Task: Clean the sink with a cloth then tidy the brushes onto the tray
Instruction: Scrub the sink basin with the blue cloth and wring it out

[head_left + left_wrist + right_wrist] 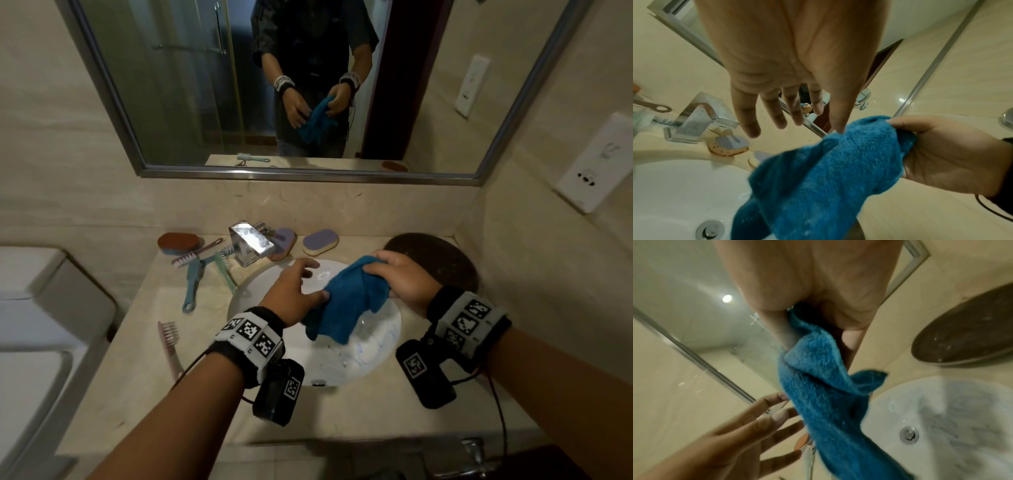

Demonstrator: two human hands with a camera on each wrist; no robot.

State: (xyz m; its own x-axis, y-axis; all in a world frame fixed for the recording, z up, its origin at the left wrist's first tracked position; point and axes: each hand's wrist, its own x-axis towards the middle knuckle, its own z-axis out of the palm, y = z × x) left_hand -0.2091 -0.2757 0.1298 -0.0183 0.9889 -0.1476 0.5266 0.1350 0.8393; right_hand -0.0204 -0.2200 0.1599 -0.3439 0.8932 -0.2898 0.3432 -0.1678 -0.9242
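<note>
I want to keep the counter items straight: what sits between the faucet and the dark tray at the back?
In the head view, two purple-topped sponges: one partly behind the faucet, the other nearer the tray.

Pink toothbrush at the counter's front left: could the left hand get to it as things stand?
Probably yes. The pink toothbrush lies alone on the beige counter, left of the white sink. The left hand is open, only its thumb touching the blue terry cloth that the right hand grips.
</note>
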